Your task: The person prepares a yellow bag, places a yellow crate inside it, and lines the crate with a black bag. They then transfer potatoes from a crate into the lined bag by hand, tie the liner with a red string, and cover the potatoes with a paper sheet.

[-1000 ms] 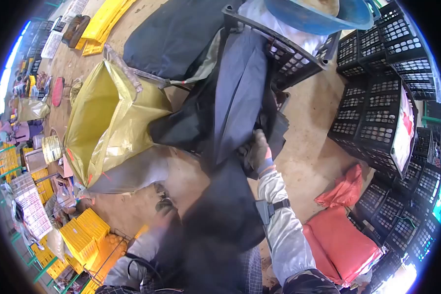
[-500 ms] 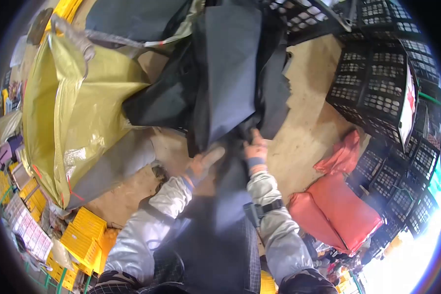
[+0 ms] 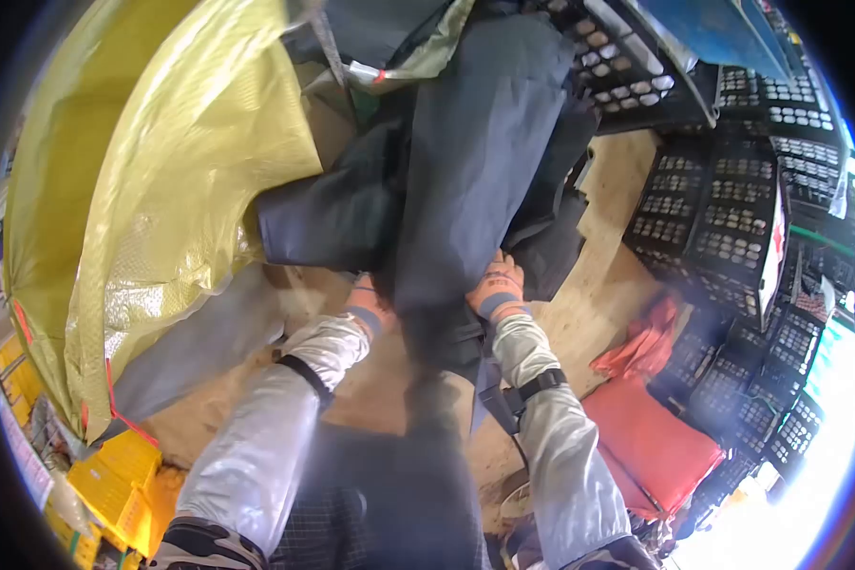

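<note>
Dark sheeting (image 3: pixel 480 171) lies heaped between the yellow sack (image 3: pixel 199 176) and black crate (image 3: pixel 625 115), probably light, limp and slick, best held by folded edges; left hand (image 3: pixel 370 302) and right hand (image 3: pixel 498 287) meet its near end, but whether either grip is closed on it, I cannot tell.

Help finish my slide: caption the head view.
Left hand and right hand at dark material, between a yellow sack and black crates.

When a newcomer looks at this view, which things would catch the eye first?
Probably the shiny yellow bag, large at the upper left. Next, the dark cloth in the middle, with the left hand and right hand at its edges. A red bundle stands out at lower right.
</note>
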Demonstrator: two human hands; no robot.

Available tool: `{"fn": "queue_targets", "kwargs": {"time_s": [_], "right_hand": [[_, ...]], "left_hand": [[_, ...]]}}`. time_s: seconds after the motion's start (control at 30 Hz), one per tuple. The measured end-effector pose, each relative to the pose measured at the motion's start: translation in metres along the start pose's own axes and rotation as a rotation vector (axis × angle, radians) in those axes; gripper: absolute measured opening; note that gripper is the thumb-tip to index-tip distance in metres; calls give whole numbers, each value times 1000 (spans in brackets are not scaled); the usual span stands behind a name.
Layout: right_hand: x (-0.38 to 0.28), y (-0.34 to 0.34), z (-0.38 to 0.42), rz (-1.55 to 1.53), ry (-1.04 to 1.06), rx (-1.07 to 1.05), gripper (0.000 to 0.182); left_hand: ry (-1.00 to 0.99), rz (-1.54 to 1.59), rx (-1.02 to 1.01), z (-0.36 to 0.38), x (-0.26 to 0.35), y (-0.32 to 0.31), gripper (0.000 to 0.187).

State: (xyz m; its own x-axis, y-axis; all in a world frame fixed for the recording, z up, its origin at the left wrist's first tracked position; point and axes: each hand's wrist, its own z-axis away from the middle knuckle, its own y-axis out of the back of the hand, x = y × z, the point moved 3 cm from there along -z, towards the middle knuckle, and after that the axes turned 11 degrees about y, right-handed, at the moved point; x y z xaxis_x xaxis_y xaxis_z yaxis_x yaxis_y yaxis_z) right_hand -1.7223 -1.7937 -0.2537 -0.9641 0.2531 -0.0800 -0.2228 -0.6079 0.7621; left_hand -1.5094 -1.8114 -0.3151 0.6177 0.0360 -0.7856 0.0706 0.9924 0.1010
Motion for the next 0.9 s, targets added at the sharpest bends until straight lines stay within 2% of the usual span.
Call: {"fn": "queue_targets", "kwargs": {"time_s": [0.1, 0.17, 0.2, 0.3, 0.33, 0.37, 0.43, 0.47, 0.53, 0.6, 0.63, 0.67, 0.7, 0.73, 0.83, 0.9], "right_hand": [[0, -24, -16, 65, -35, 79, 57], [-2, -35, -10, 18, -73, 115, 57], [-3, -37, -5, -64, -100, 131, 62], [-19, -58, 27, 48, -64, 199, 57], [-25, -66, 37, 4, -91, 219, 65], [-32, -76, 48, 57, -40, 130, 64], [-53, -94, 74, -42, -26, 70, 61], [-69, -99, 94, 43, 61, 15, 59], [-106, -111, 135, 132, 196, -80, 60], [-141, -133, 173, 60, 297, -179, 68], [-157, -139, 197, -16, 341, -231, 75], [-171, -153, 215, -49, 413, -302, 79], [-184, -164, 227, -88, 479, -364, 85], [-197, -167, 242, -70, 573, -442, 81], [-219, -179, 271, -24, 809, -360, 81], [-220, -186, 284, -161, 783, -253, 76]], "left_hand": [[-491, -822, 50, -15, 9, -9, 34], [-497, -874, 46, -11, 19, 0, 35], [-499, -893, 44, -8, 22, 7, 36], [-470, -877, 27, 1, 26, 32, 38], [-443, -836, 19, 9, 28, 45, 39], [-421, -792, 4, 20, 31, 59, 40], [-533, -670, 57, 25, 74, 107, 40], [-593, -649, 64, 47, 71, 126, 40], [-691, -974, -53, 22, 213, 207, 43], [-808, -785, 279, 70, 249, 263, 43], [-504, -636, 35, 116, 203, 268, 43], [-879, -1316, -46, 127, 233, 295, 45], [-858, -1244, -78, 147, 247, 307, 45], [-767, -1140, -86, 169, 259, 321, 45], [-571, -1015, -140, 228, 297, 346, 45], [-493, -1007, -152, 263, 313, 364, 46]]}}
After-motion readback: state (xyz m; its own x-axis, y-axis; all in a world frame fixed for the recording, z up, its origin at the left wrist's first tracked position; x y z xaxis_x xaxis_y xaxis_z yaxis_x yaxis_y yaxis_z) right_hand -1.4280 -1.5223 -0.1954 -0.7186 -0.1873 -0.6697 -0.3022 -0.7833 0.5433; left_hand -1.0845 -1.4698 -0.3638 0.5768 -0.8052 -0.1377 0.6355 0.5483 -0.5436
